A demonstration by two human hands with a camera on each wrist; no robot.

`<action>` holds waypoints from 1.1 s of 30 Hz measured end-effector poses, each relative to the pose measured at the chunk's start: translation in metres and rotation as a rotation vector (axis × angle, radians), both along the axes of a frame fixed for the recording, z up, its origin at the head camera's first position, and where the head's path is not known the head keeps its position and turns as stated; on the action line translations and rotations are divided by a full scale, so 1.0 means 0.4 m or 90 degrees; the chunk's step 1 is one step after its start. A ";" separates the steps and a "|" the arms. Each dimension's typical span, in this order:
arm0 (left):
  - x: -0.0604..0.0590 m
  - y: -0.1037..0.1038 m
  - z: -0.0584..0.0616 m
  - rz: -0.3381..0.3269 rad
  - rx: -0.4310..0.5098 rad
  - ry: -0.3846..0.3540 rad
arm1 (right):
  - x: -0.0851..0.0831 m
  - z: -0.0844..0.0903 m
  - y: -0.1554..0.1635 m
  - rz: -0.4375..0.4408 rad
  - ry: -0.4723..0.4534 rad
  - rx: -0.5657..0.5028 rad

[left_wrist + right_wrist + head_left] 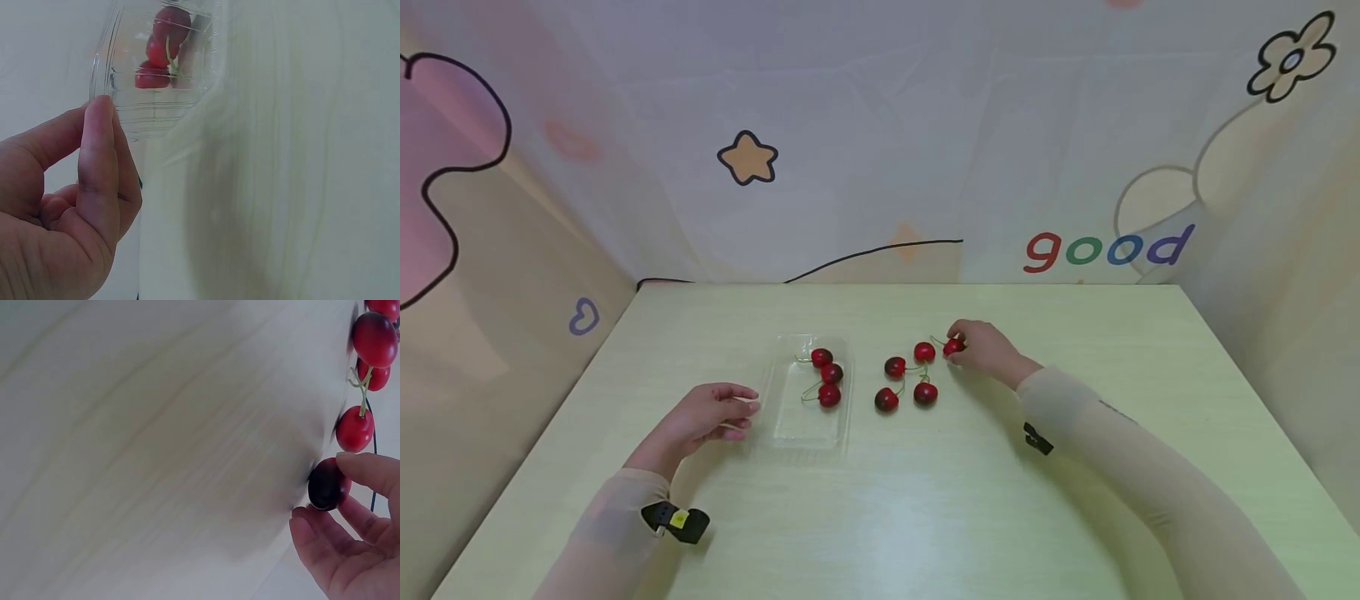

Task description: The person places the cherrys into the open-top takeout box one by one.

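The right hand (pixel 988 350) pinches a dark red cherry (pixel 953 346) between thumb and fingertips (pixel 359 472), the fruit resting on or just above the counter (pixel 1075 350); this cherry lies at the far right end of the loose cluster, to the right of the clear plastic tray (pixel 805 429). It looks small, light and smooth-skinned, so I judge it could slip or roll out of a loose grip; a gentle pinch across its round body, as now, seems safer than the thin green stem, which looks as if it would bend or pull free. Just to the left of the held cherry, between it and the tray, lie four more cherries (pixel 906 382), some joined by stems, all well clear of the tray's right wall. The left hand (pixel 707 417) rests on the counter at the tray's left side, fingers loosely bent, a fingertip (pixel 100 115) touching or nearly touching the tray's wall and holding nothing. The tray is thin, see-through and probably flimsy, so it may slide if nudged. Inside it, toward its far end, sit three cherries in the tray (pixel 826 375). Behind the tray, a patterned cloth backdrop (pixel 880 125) with the word "good" rises from the counter's far edge.
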State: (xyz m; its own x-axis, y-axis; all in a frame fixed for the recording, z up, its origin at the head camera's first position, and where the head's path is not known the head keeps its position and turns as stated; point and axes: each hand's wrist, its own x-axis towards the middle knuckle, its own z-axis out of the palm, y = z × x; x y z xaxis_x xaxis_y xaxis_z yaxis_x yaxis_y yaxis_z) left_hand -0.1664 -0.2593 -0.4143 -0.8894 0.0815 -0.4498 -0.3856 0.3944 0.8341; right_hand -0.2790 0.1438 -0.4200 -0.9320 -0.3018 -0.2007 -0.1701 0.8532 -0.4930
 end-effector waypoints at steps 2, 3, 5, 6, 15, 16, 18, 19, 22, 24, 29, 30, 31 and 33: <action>0.000 0.000 0.000 -0.001 0.002 0.000 | -0.001 -0.002 -0.002 0.000 0.002 0.005; 0.000 0.001 0.000 -0.001 0.002 0.001 | 0.000 -0.002 -0.003 0.001 0.003 0.007; 0.001 0.001 0.001 -0.001 0.002 0.001 | 0.001 -0.003 -0.003 0.000 0.004 0.007; 0.002 0.001 0.001 -0.002 0.002 0.002 | 0.000 -0.004 -0.003 -0.002 0.003 0.007; 0.002 0.001 0.001 -0.003 -0.002 0.004 | 0.008 0.007 0.000 -0.005 0.010 -0.001; 0.002 0.001 0.001 -0.003 -0.002 0.004 | 0.006 0.005 0.001 -0.007 0.004 -0.005; 0.002 0.001 0.001 -0.002 -0.001 0.003 | 0.003 0.002 0.001 -0.009 0.007 -0.010; 0.002 0.001 0.001 -0.002 -0.001 0.003 | 0.002 0.002 0.001 -0.009 0.010 -0.012; 0.003 0.001 0.002 -0.002 -0.004 0.002 | 0.000 0.006 0.001 -0.003 0.025 -0.015; 0.004 0.001 0.002 -0.001 -0.005 0.002 | 0.000 0.010 0.002 0.004 0.038 -0.014; 0.003 0.001 0.002 0.000 -0.004 0.001 | -0.005 0.017 0.005 0.016 0.055 -0.010; 0.002 0.000 0.001 0.000 -0.004 0.000 | -0.005 0.018 0.005 0.015 0.053 -0.011; 0.001 0.000 0.000 0.002 -0.004 -0.002 | -0.006 0.019 0.005 0.014 0.052 -0.013; 0.000 -0.001 -0.001 0.002 -0.005 -0.003 | -0.005 0.022 0.005 0.012 0.049 -0.019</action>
State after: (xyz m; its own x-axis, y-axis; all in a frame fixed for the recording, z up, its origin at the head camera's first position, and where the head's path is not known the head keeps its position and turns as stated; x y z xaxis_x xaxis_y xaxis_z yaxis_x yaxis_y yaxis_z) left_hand -0.1662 -0.2596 -0.4148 -0.8878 0.0754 -0.4540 -0.3901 0.4001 0.8293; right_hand -0.2809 0.1459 -0.4112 -0.9384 -0.3243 -0.1191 -0.2245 0.8346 -0.5031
